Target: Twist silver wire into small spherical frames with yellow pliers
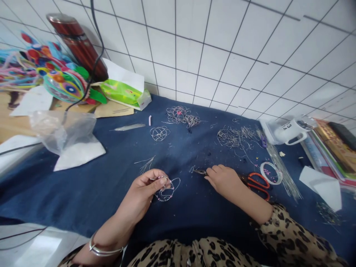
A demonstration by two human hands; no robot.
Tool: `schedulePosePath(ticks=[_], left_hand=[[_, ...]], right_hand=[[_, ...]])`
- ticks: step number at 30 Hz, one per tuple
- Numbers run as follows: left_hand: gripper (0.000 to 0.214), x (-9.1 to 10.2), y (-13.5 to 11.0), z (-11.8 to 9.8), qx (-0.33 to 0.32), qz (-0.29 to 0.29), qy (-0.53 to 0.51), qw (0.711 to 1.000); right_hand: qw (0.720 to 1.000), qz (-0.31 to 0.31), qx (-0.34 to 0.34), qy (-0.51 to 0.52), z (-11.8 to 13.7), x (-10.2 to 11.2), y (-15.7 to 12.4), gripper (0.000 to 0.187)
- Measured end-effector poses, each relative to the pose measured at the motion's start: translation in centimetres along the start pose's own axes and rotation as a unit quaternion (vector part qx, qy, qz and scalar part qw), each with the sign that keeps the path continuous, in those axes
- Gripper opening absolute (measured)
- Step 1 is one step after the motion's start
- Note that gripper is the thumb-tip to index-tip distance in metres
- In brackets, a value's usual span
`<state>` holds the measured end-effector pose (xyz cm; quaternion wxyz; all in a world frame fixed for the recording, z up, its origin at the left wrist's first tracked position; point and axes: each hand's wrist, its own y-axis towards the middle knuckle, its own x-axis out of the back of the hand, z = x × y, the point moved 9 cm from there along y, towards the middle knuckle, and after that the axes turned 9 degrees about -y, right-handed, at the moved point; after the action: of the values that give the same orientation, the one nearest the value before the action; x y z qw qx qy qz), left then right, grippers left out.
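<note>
While the left hand pinches beaded wire, the right hand grips pliers near orange scissors.

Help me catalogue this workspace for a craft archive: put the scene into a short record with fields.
Left hand: holds a looped, pink-beaded, silver-coloured wire piece
Right hand: rests over a dark, pointed metal tool, partly hidden
Surface: dark blue cloth
Beyond the hands: round, silver-coloured wire frame; tangled, silver-coloured wire
Near right forearm: orange-handled metal scissors; pale, round container with small pink beads
Farther back: tall, red-brown, shiny flask; white, handled mug
</note>
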<state>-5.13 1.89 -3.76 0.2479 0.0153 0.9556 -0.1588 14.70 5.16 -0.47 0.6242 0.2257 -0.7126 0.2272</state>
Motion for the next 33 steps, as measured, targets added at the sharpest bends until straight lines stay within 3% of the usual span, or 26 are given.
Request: schedulePosePath(ticks=[4,8,9,14,19,26,33], left_hand=[[0.008,0.2,0.2,0.4,0.008,-0.006,-0.001,1.0],[0.01,-0.4,0.4,0.8,0.022,0.0,0.01,1.0],[0.01,-0.7,0.4,0.8,0.028,0.006,0.018,0.999],[0.011,-3.3,0.5,0.3,0.052,0.058,0.078,0.994],[0.013,-5.8,2.5,-0.1,0.057,0.104,0.137,0.983],[0.014,-8.7,7.1,0.7,0.057,0.124,0.136,0.981],[0.014,-8.9,8.5,1.8,0.054,0.145,0.122,0.98]], right_hand=[[0.978,0.057,-0.036,0.198,-1.6,-0.7,-0.1,0.026],[0.857,0.201,-0.114,0.46,-2.3,-3.4,-0.9,0.031],[0.832,0.212,-0.129,0.496,-2.4,-3.7,-1.1,0.032],[0.783,0.197,-0.163,0.567,-3.1,-4.1,-1.5,0.031],[0.661,0.244,-0.14,0.696,-2.4,-4.4,-2.0,0.034],[0.592,0.203,-0.1,0.773,-2.4,-3.8,-1.9,0.036],[0.567,0.152,-0.093,0.804,-2.8,-3.9,-1.4,0.032]])
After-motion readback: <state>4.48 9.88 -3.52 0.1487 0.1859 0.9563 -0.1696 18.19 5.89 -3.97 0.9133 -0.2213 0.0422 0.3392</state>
